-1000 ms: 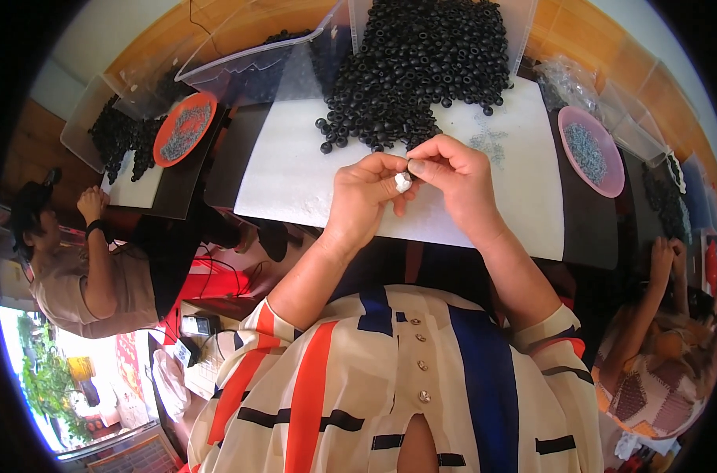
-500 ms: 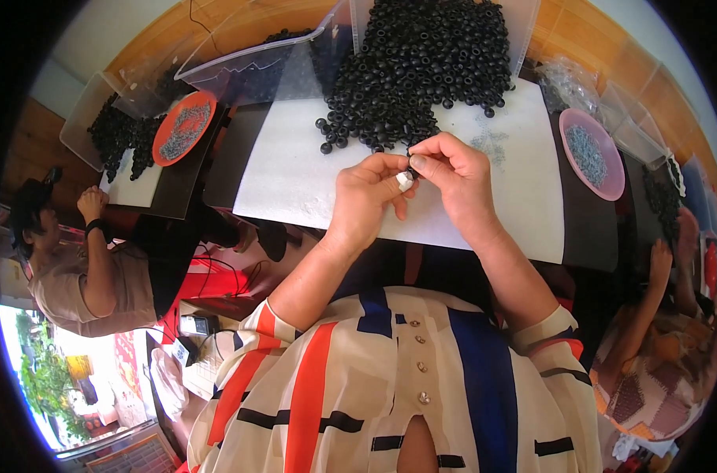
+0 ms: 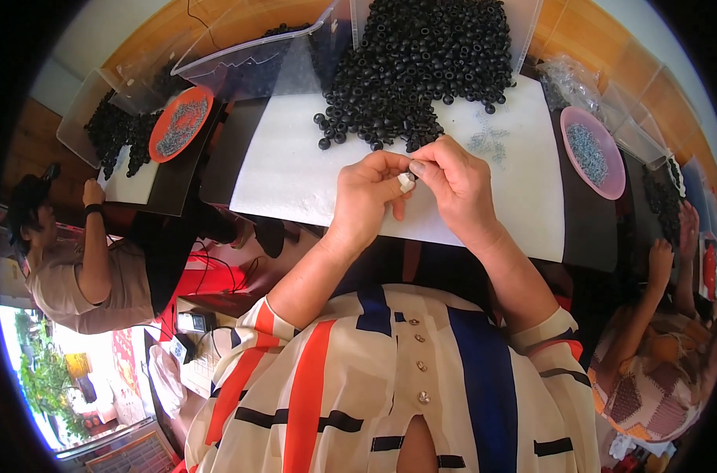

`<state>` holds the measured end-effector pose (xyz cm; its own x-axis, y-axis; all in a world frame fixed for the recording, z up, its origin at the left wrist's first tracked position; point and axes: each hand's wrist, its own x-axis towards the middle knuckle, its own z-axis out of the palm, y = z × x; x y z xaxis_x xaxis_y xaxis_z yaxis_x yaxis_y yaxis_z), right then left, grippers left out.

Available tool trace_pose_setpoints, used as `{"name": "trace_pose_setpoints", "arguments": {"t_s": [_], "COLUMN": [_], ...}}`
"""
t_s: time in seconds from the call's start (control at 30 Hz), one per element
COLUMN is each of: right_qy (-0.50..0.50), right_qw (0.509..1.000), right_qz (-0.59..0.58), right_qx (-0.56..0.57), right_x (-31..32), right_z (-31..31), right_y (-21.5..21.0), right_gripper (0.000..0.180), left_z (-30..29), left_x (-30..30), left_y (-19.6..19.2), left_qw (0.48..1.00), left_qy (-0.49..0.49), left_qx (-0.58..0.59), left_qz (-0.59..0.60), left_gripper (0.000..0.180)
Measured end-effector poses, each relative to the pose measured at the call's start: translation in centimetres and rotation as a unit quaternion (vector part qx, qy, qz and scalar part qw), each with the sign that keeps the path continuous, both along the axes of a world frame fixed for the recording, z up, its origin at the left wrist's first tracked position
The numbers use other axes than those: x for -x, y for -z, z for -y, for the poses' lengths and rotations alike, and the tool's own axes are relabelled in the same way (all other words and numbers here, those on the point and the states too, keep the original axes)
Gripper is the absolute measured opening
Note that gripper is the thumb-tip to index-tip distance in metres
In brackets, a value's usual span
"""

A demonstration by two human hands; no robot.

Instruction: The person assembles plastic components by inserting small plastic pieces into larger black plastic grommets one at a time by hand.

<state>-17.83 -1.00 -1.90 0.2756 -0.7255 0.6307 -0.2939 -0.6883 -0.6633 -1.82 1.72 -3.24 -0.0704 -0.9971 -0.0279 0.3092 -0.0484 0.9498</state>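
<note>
Both my hands meet over the white sheet (image 3: 295,185), just in front of a heap of small round black parts with holes (image 3: 421,59). My left hand (image 3: 368,189) pinches a small black part (image 3: 413,174) between thumb and forefinger, a white wrap (image 3: 406,182) around its thumb. The thumb and forefinger of my right hand (image 3: 457,185) close on the same spot from the other side. Fingertips cover most of the piece, and whether the right hand holds something smaller there cannot be made out. Small grey-blue bits (image 3: 487,143) lie scattered on the sheet to the right.
A pink bowl (image 3: 617,188) of small grey-blue pieces stands at the right, an orange plate (image 3: 204,101) of similar pieces at the left. Clear plastic bins (image 3: 256,75) line the back. One person (image 3: 90,260) sits at the left, another (image 3: 650,347) at the right.
My hands stay together, the right fingers shifting slightly over the black part. The left person's hand moves a little; the right person's hands have come further into view.
</note>
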Motion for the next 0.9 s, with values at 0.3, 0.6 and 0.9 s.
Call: {"name": "trace_pose_setpoints", "arguments": {"t_s": [0.3,0.6,0.9], "right_qy": [-0.001,0.018,0.043], "right_qw": [1.0,0.996,0.983], "right_qz": [0.004,-0.084,-0.145], "right_qx": [-0.028,0.04,0.108], "right_x": [0.6,1.4,1.6], "right_z": [-0.5,-0.7,-0.7], "right_y": [0.2,-0.6,-1.1], "right_gripper": [0.005,0.016,0.016], "left_z": [-0.1,0.0,-0.3], "left_x": [0.0,0.1,0.3], "left_y": [-0.1,0.2,-0.1], "left_qw": [1.0,0.999,0.998], "left_qy": [0.01,0.006,0.0], "left_qx": [-0.003,0.004,0.003], "left_qz": [0.022,0.043,0.061], "left_gripper": [0.015,0.015,0.016]}}
